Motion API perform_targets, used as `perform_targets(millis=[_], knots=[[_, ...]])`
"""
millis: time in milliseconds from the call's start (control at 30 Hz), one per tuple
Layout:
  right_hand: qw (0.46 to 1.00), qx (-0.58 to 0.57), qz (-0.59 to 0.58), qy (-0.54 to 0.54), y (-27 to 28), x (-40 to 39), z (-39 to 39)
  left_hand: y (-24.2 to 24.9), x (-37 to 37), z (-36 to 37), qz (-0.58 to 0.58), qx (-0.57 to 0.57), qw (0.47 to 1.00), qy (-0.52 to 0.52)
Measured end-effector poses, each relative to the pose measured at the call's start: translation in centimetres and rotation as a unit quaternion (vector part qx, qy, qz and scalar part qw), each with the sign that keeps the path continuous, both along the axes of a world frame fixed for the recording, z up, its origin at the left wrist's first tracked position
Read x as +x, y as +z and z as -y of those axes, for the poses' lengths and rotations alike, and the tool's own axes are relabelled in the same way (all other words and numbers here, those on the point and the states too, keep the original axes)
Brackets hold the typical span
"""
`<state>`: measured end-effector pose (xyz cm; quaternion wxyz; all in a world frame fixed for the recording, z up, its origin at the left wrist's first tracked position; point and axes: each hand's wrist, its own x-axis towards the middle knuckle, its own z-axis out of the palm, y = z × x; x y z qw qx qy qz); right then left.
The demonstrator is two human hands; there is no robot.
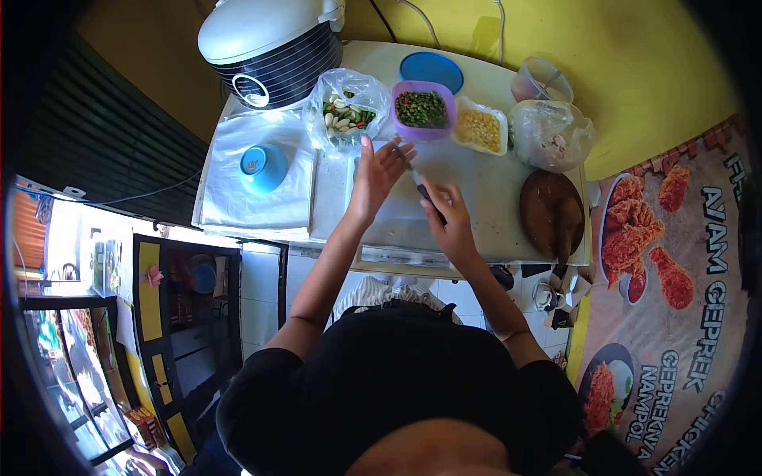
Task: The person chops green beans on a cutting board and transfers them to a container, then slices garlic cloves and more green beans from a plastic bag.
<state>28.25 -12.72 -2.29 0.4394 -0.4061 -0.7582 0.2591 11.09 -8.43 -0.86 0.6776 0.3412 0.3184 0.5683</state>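
My right hand (449, 208) is closed around the black handle of a knife (421, 188). The knife's blade points up and left, its tip close to the fingers of my left hand. My left hand (376, 176) has its thumb apart and its fingers stretched out, palm turned toward the knife. Just beyond both hands stands a purple container (451, 119) of chopped green pieces with bits of red. Beside it, a clear plastic bag (363, 83) holds garlic cloves and green and red chillies. To the right is a white tray (502, 143) of small yellow pieces.
A rice cooker (270, 55) stands at the back left. Before it, a blue bowl (263, 168) rests on plastic sheets (230, 202). A blue lid (431, 73) lies behind the containers. At right are a clear bag (552, 135), a plastic tub (541, 81) and a brown mortar with pestle (548, 210).
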Motion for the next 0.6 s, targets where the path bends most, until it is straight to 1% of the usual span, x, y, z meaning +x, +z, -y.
perform_targets(millis=[67,100,167,200,267,300,367,400,433,467,500,533,600], knots=[[0.998,0.031,-0.017,-0.043,-0.8,-0.2,-1.0,0.0,0.3,-0.3,0.017,-0.001,1.000,-0.004],[0.999,0.033,-0.017,-0.038,-1.0,0.0,-1.3,0.5,0.3,-0.2,0.008,-0.003,1.000,-0.013],[0.996,0.027,-0.010,-0.083,-1.3,0.8,-1.9,1.3,0.2,0.1,0.004,-0.003,1.000,-0.021],[0.996,0.028,-0.011,-0.079,-1.5,1.4,-2.2,1.5,-0.3,0.1,0.003,-0.003,1.000,-0.017],[0.997,0.015,0.007,-0.076,-1.9,2.5,-2.4,1.8,-1.6,0.1,-0.063,-0.004,0.996,-0.063],[0.996,0.002,0.004,-0.084,-1.6,2.7,-2.2,1.1,-2.2,-0.3,-0.063,-0.004,0.996,-0.059],[0.997,-0.016,-0.004,-0.078,-0.9,3.0,-1.8,-1.0,-3.3,-1.0,-0.204,0.126,0.971,0.008],[0.996,-0.033,-0.014,-0.077,-0.6,3.1,-1.7,-0.7,-3.8,-1.0,-0.204,0.126,0.971,0.011],[0.997,-0.033,-0.014,-0.075,-0.4,3.2,-1.6,-0.4,-4.3,-1.0,-0.311,0.176,0.933,0.029],[0.996,-0.044,-0.017,-0.074,-0.3,3.2,-1.5,0.0,-4.7,-1.0,-0.413,0.223,0.881,0.047],[0.996,-0.055,-0.020,-0.073,-0.2,3.2,-1.4,1.1,-4.9,-0.6,-0.512,0.210,0.829,0.074],[0.996,-0.054,-0.020,-0.072,-0.2,3.2,-1.4,1.0,-5.5,-1.0,-0.513,0.210,0.829,0.076],[0.996,-0.052,-0.014,-0.066,-0.2,3.3,-1.4,0.9,-7.4,-2.6,-0.562,0.189,0.794,0.135]])
